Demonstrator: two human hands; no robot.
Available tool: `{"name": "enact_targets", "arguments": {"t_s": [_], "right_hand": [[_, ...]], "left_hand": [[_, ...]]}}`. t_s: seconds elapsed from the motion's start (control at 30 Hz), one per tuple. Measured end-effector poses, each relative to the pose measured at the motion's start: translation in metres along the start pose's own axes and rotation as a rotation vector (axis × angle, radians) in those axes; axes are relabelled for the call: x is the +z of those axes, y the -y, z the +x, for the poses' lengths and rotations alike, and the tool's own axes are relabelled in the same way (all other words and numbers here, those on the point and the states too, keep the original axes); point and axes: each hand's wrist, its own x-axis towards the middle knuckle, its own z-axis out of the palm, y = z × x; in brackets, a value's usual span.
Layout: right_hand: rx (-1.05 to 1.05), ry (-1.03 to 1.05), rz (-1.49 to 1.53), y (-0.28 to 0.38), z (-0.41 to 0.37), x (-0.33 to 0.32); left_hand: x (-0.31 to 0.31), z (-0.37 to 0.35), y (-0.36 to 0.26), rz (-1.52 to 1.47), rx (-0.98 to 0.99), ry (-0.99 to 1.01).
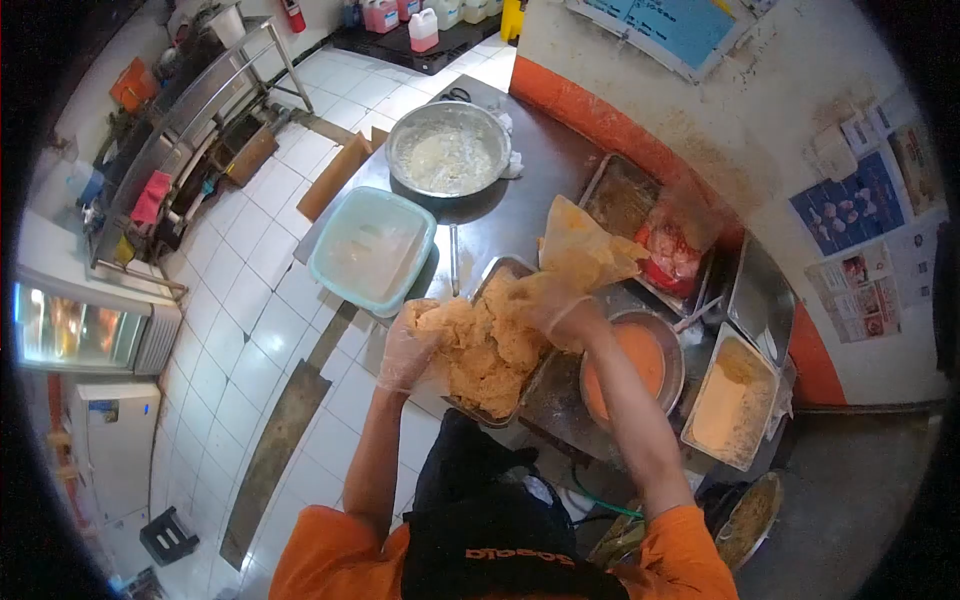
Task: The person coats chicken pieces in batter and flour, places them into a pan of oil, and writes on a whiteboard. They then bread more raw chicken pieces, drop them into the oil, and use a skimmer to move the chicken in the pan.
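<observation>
Together, left hand [405,350] and right hand [556,303] grip breaded pieces [487,352] over a metal tray [498,267]; nearby bowl [674,352] holds orange liquid

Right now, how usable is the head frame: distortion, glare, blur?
Head view: strong fisheye, black vignette at the corners, white floor tiles bowed. Head view: the lit glass display cabinet blows out. Head view: the gloved right hand and the tan breaded piece it holds up look smeared; the round steel flour bowl is fairly sharp.

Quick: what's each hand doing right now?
Left hand: gloved, against the pile of breaded pieces in the tray; grip cannot be told.
Right hand: gloved, closed on a large breaded piece.
</observation>
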Motion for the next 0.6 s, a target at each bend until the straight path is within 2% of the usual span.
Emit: {"name": "enact_targets", "arguments": {"t_s": [0.07,0.17,0.27,0.37,0.5,0.53,0.57,0.6], "right_hand": [[0.229,0.336,-0.308,0.031,0.008,0.0],[0.115,0.217,-0.345,-0.005,0.012,0.046],[0.122,0.241,-0.212,-0.023,0.015,0.055],[0.139,0.28,-0.165,-0.022,0.01,0.048],[0.096,0.338,-0.22,-0.008,0.004,0.04],[0.085,0.321,-0.211,-0.012,0.002,0.043],[0.086,0.221,-0.129,-0.021,-0.003,0.051],[0.047,0.211,-0.076,-0.03,-0.005,0.057]], "left_hand": [[-0.002,0.0,0.005,-0.035,0.007,-0.015],[-0.007,0.005,0.017,-0.144,0.084,0.018],[-0.016,0.008,0.023,-0.247,0.131,0.068],[-0.015,-0.003,-0.009,-0.19,0.051,0.056],[-0.022,0.004,-0.001,-0.171,0.136,0.105],[-0.021,0.002,-0.007,-0.13,0.124,0.084],[-0.017,0.0,-0.015,-0.09,0.115,0.073],[-0.012,-0.007,-0.027,-0.006,0.185,0.066]]}}
